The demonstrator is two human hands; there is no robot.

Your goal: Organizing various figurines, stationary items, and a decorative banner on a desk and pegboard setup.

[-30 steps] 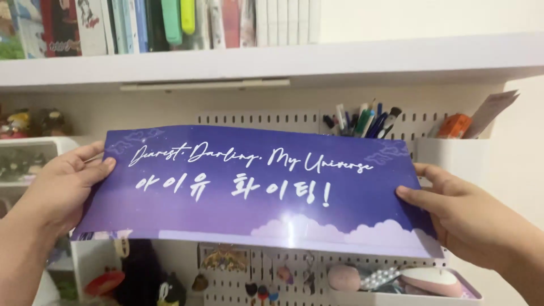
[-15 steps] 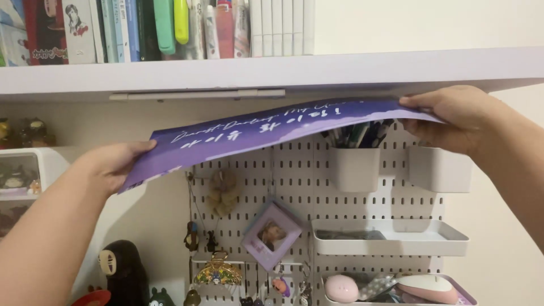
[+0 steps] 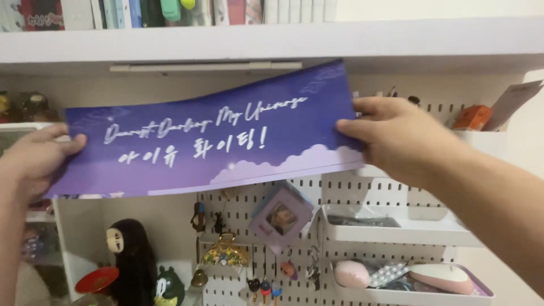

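The purple banner (image 3: 209, 141) is up in front of the pegboard (image 3: 294, 243), just under the white shelf (image 3: 272, 42), stretched wide between both hands and facing the camera, with white lettering across it and pale clouds along its lower edge. It runs at a slant: the right end sits higher, close under the shelf, the left end lower.

The left hand (image 3: 34, 161) has the banner's left end, thumb laid across the front face, the other fingers tucked behind the sheet, so it pinches the paper between them. The right hand (image 3: 391, 136) grips the right end the same way, thumb pressed on the front near the clouds, fingers curled close together around the edge and behind.

Below the banner, a small purple photo frame (image 3: 281, 217) hangs tilted on the pegboard. Beside it, a white tray (image 3: 447, 229) is mounted to the board, and lower down another tray (image 3: 453, 296) carries a pink egg-shaped thing (image 3: 351, 273), a blister pack (image 3: 387, 273) and a white and pink mouse (image 3: 441, 277). At lower left a black figurine with a white mask (image 3: 129, 258) stands beside a red dish (image 3: 96, 279). A gold hair claw (image 3: 225, 253) hangs on the board. Books (image 3: 170, 8) line the top of the shelf.
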